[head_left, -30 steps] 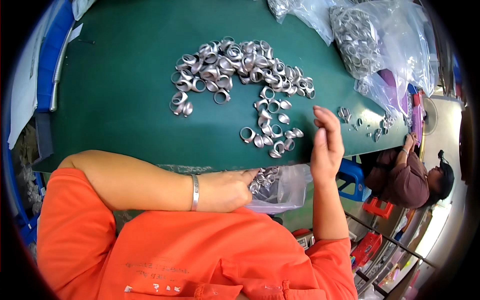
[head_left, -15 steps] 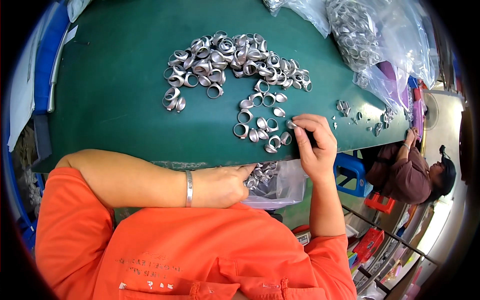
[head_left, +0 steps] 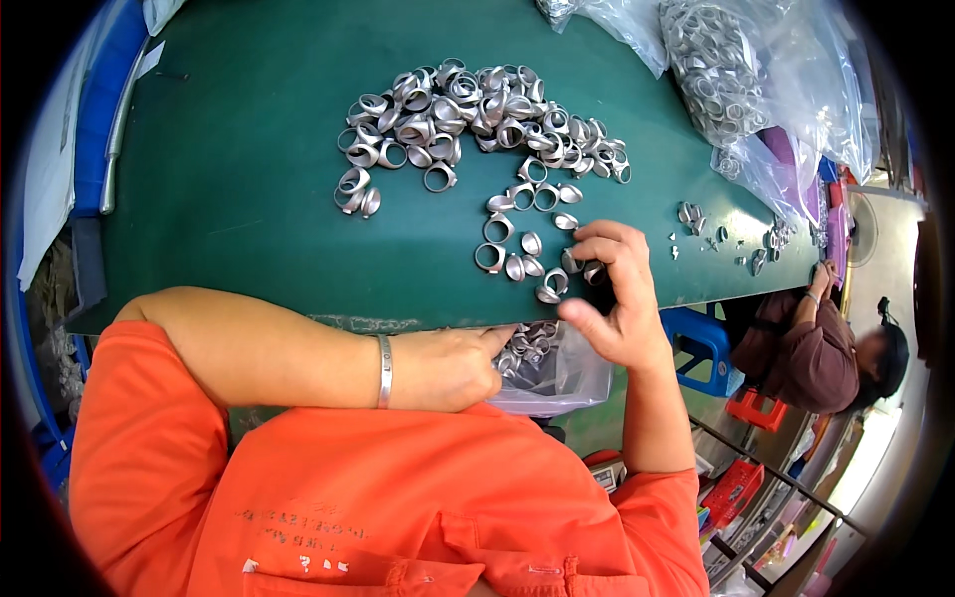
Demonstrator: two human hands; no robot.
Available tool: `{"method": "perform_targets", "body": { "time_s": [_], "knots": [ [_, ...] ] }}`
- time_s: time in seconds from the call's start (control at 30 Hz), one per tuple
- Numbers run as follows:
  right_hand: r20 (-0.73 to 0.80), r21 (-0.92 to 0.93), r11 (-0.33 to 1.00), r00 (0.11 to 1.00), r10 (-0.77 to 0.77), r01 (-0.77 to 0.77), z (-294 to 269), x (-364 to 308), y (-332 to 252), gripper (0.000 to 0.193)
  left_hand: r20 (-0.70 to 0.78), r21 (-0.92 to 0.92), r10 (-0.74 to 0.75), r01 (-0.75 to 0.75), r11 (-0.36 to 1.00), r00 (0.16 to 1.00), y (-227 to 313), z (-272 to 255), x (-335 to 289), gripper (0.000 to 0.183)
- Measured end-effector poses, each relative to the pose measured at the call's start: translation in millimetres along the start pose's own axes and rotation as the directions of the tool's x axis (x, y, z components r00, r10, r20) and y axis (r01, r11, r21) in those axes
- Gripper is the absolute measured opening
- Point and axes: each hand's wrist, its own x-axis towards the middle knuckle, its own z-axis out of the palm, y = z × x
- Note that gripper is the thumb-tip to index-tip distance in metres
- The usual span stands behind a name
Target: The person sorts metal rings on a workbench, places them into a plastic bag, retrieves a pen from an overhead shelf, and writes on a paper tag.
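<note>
Right hand half open by metal rings

Its thumb stands apart from the fingers, pinching nothing. Loose rings lie at its ten o'clock on the bench, holes pointing various ways; the heap's long axis runs about nine to three. The left hand is beside the bag, hold hidden.

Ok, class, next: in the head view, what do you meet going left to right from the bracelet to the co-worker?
Bracelet, left hand, rings in the near bag, right hand, blue stool, co-worker in brown.
</note>
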Motion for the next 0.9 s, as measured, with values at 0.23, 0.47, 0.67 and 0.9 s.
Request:
{"method": "perform_targets", "body": {
  "time_s": [0.23, 0.47, 0.67, 0.9],
  "knots": [
    [-0.012, -0.140, 0.986, 0.996, -0.094, 0.091, 13.4, -1.4, 7.7, 0.031, -0.001, -0.003, 0.006, -0.006, 1.000, 1.000, 0.9, -0.8, -0.2, 0.019],
    [-0.032, -0.219, 0.969, 0.991, -0.127, 0.117, 24.5, 13.3, -5.4, 0.032, 0.008, 0.036, 0.009, -0.009, 0.999, 1.000, 0.7, 0.0, -0.6, 0.019],
    [0.023, -0.175, 0.959, 0.975, -0.223, 0.223, 23.3, 16.5, -8.5, 0.036, 0.018, 0.026, 0.002, -0.003, 1.000, 1.000, 3.0, -4.7, 1.2, 0.019],
    [0.192, -0.083, 0.953, 0.943, -0.272, 0.292, 15.2, 7.4, -9.5, 0.033, 0.169, 0.005, -0.053, 0.053, 0.999, 0.984, 6.3, -10.9, 5.1, 0.019]
  ]
}}
